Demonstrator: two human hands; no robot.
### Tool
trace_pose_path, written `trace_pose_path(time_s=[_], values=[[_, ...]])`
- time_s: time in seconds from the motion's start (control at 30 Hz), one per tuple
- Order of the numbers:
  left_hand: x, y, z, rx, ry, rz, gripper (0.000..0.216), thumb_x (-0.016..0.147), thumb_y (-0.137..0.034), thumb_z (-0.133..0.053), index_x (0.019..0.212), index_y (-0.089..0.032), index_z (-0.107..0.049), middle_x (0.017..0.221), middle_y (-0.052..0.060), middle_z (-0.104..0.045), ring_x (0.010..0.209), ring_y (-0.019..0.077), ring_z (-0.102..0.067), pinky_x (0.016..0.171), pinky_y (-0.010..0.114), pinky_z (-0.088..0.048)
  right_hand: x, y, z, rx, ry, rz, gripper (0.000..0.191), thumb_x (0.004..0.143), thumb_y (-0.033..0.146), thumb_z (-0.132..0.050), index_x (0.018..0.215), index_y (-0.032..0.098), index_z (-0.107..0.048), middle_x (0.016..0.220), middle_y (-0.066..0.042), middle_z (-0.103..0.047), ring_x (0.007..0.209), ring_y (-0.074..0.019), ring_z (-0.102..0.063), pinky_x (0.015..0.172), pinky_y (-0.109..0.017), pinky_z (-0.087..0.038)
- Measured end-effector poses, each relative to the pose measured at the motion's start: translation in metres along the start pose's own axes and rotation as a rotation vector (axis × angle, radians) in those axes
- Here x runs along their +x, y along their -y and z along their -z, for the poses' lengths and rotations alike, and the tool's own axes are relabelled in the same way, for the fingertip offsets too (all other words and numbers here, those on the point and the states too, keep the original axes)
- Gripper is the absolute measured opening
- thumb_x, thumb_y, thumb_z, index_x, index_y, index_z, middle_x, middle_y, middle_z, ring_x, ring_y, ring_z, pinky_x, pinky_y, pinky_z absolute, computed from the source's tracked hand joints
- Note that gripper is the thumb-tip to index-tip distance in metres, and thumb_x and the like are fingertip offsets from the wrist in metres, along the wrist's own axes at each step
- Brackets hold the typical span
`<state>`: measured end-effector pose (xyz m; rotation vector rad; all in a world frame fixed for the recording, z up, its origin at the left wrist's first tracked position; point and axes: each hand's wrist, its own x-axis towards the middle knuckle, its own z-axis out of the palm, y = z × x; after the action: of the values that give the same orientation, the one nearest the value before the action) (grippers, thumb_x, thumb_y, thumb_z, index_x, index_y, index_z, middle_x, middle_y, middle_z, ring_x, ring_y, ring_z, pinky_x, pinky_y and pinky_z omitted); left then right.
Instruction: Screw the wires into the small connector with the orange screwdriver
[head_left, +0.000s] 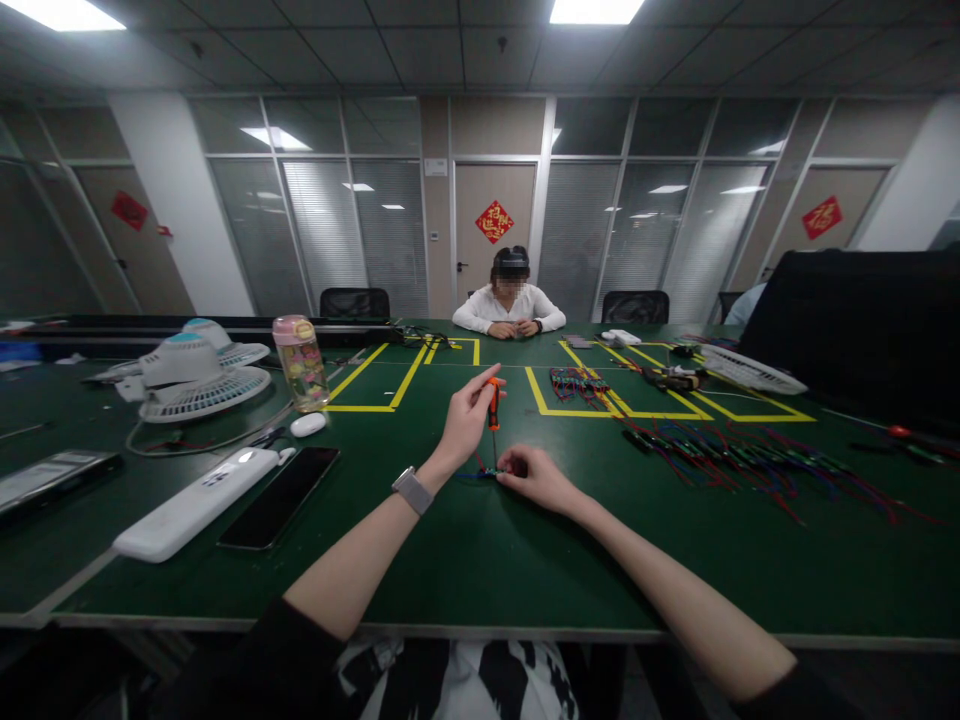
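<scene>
Pinching the screwdriver (493, 412), left hand (466, 412) seems mid-work; right hand (534, 476) pinches 1 board (489, 473); at its 3 o'clock, other boards (724, 452) lie untouched.

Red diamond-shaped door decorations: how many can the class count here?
3: one red diamond-shaped decoration on the left beige door, another on the middle beige door, a third on the right beige door. None looks partly hidden.

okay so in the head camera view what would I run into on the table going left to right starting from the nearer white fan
Nearer white fan, pink-lidded bottle, orange-and-black screwdriver, right hand, pile of wired boards.
</scene>
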<state>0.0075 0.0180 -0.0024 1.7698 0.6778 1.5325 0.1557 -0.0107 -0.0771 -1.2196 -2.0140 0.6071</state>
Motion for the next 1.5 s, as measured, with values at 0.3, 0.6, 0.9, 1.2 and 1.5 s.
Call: trace_pose_path(time_s=[0.3,0.6,0.9,1.2,1.5], values=[[-0.0006,-0.0031,0.001,0.081,-0.043,-0.042,0.031,0.087,-0.027,-0.045,0.112,-0.022,-0.062,0.099,0.005,-0.058,0.086,0.0124,-0.056,0.077,0.024,-0.045,0.0,0.0018,0.0005,-0.012,-0.001,-0.002,0.01,0.072,0.018,-0.062,0.081,0.014,-0.062,0.068,0.001,-0.057,0.061,-0.0105,-0.05,0.057,-0.022,-0.039],[-0.0004,-0.0021,0.0009,0.055,-0.043,-0.047,0.03,0.086,-0.026,-0.046,0.112,-0.021,-0.062,0.107,0.006,-0.057,0.094,0.014,-0.056,0.08,0.024,-0.045,0.0004,-0.0001,-0.0002,-0.008,0.0,-0.003,0.011,0.072,0.018,-0.062,0.082,0.014,-0.062,0.069,0.0,-0.057,0.061,-0.0104,-0.05,0.057,-0.022,-0.039],[-0.0003,-0.0025,0.0009,0.132,-0.07,-0.077,0.028,0.083,-0.03,-0.053,0.108,-0.023,-0.064,0.104,0.006,-0.055,0.093,0.014,-0.055,0.079,0.024,-0.045,-0.0003,0.0027,0.0015,-0.02,0.003,0.001,0.011,0.071,0.016,-0.062,0.082,0.014,-0.062,0.068,0.001,-0.056,0.061,-0.01,-0.05,0.057,-0.021,-0.04],[-0.0008,-0.0008,0.0003,0.139,-0.079,-0.08,0.028,0.08,-0.031,-0.058,0.105,-0.02,-0.065,0.098,0.005,-0.057,0.083,0.0121,-0.057,0.076,0.024,-0.046,-0.0003,0.0037,0.0017,-0.018,0.003,-0.01,0.012,0.071,0.017,-0.062,0.082,0.013,-0.062,0.069,0.0,-0.057,0.061,-0.0103,-0.05,0.058,-0.022,-0.04],[0.0004,-0.0007,-0.0011,0.033,-0.014,-0.016,0.033,0.083,-0.026,-0.053,0.114,-0.019,-0.06,0.095,0.004,-0.062,0.081,0.0127,-0.059,0.076,0.025,-0.047,-0.0004,0.0022,0.0022,-0.003,0.012,0.001,0.011,0.071,0.018,-0.062,0.081,0.014,-0.062,0.069,0.001,-0.056,0.063,-0.0109,-0.051,0.059,-0.023,-0.041]])
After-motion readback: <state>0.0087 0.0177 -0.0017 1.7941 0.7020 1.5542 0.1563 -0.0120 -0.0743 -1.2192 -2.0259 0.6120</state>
